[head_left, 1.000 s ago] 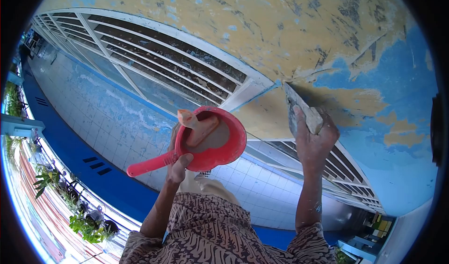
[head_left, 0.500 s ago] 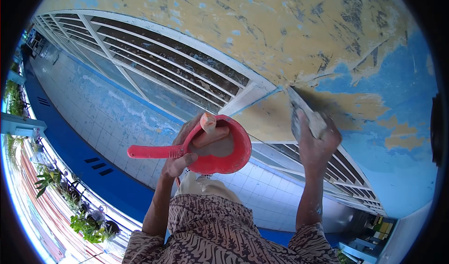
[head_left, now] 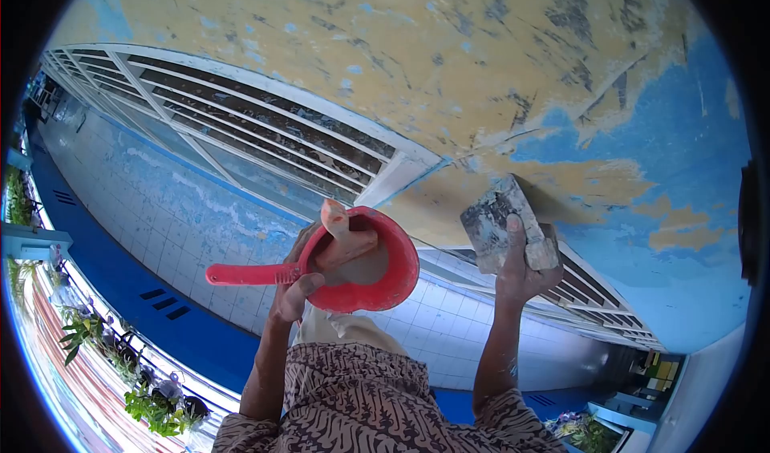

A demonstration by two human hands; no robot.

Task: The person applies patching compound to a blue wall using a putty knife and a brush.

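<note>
My left hand (head_left: 293, 289) is wrapped round a red plastic dipper (head_left: 405, 281), its thumb over the rim near the handle. Grey paste (head_left: 365, 270) lies in the dipper. A tool with a pale orange handle (head_left: 337, 216) rests in it; its lower end is hidden. My right hand (head_left: 525, 273) grips a plastering trowel (head_left: 493, 220) by its block-like handle, thumb along the blade. The blade is smeared with dark and whitish residue and its face is turned towards me. Just beyond it is the patchy yellow and blue wall (head_left: 449, 76); contact with the wall is hard to tell.
White window bars (head_left: 265, 124) run along the wall on the left, and more barred openings (head_left: 597, 293) lie below right. Underneath is a white tiled floor (head_left: 208, 268) with a blue border (head_left: 120, 268). Potted plants (head_left: 152, 405) line the lower left.
The trowel has moved down and slightly left, and its blade has turned from edge-on to face me. The dipper has shifted slightly left and down in view, still in my left hand.
</note>
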